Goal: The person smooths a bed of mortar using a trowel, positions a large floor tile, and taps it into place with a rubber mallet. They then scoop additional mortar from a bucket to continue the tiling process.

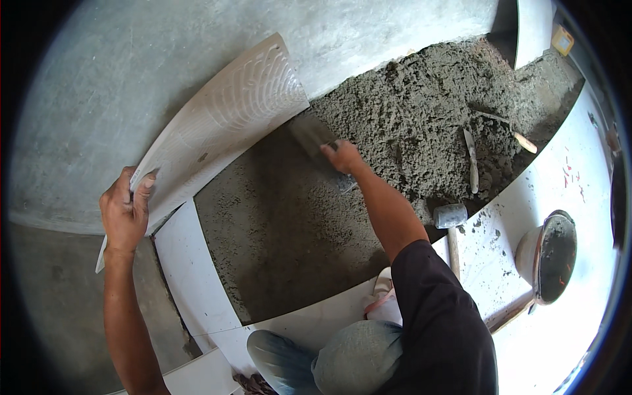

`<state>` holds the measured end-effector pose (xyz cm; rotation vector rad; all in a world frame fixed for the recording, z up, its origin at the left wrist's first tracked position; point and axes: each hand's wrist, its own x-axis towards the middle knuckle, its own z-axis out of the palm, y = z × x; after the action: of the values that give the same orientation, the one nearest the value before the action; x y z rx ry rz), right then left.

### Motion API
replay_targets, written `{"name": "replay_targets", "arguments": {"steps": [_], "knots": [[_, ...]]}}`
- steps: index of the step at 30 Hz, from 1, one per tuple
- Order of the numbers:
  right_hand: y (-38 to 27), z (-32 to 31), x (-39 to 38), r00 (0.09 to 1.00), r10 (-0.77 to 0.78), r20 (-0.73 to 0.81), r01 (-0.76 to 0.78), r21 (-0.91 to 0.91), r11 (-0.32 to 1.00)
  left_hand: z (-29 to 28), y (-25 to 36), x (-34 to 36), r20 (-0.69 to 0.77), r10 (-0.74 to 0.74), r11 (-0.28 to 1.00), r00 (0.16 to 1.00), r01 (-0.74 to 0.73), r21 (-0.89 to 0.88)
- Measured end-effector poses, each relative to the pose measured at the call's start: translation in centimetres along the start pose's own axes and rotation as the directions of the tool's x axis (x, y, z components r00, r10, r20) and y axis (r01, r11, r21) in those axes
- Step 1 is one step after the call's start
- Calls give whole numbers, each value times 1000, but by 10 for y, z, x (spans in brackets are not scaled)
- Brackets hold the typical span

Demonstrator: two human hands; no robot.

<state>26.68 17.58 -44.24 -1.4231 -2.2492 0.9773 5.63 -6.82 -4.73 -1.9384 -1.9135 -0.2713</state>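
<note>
At the near edge I observe the person's knees [359, 352], next to white floor tiles [197, 280]. To their right, a mallet [451, 216] lies at the border of the mortar, and a bucket [558, 260] containing grey material sits on the white surface. I see the left hand [125, 210] clasped on the near end of a large tile [227, 112], thumb on its ridged face. The tile is held tilted on edge, beside the grey wall [164, 66]. Ahead of the knees is the smoothed mortar bed [283, 237]. Over its far part, the right hand [343, 158] has its fingers wrapped about a flat trowel [308, 135]; the blade is blurred, so I cannot tell whether it touches. Beyond lies rough mortar [415, 112], bearing two hand tools [472, 161] on its right side.
</note>
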Motion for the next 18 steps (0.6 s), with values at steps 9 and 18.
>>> {"name": "replay_targets", "arguments": {"steps": [9, 18], "knots": [[47, -78, -70, 941, 305, 149, -298, 792, 532, -9, 24, -35, 58, -61, 998, 996, 59, 26], [79, -115, -75, 946, 204, -252, -253, -179, 951, 66, 121, -169, 317, 104, 993, 943, -78, -91]]}}
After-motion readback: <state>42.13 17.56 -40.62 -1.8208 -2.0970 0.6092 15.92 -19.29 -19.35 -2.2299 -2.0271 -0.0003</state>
